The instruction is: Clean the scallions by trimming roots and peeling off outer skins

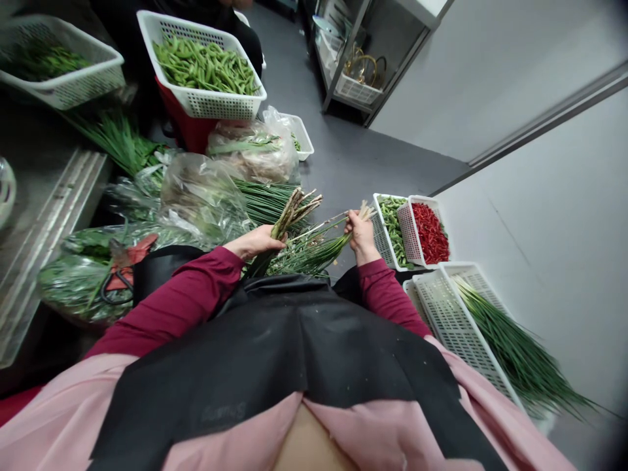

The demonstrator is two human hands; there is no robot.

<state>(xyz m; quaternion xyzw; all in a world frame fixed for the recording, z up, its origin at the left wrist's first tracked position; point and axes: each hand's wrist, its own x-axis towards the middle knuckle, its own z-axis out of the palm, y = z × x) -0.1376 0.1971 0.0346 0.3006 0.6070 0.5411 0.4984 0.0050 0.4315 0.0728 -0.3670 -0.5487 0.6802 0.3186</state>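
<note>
My left hand [260, 242] is closed round a bunch of scallions [294, 212] with brownish, dirty root ends pointing up and away. My right hand [362, 235] grips a second bundle of scallions [330, 252], whose pale cleaned root ends stick out beyond the fingers. Their green leaves trail left and down toward my lap. A thin stalk stretches between the two hands. Loose green trimmings lie below and between the hands, above the black apron [294, 327]. More green scallion leaves [267, 199] lie on the floor just beyond the left hand.
Clear plastic bags of greens [196, 196] crowd the left, near red-handled scissors [120, 278]. A basket of green peppers [206, 65] stands ahead, with a person in dark clothes behind. On the right are a basket of red chillies [426, 232] and a basket [466, 333] of scallions by the wall.
</note>
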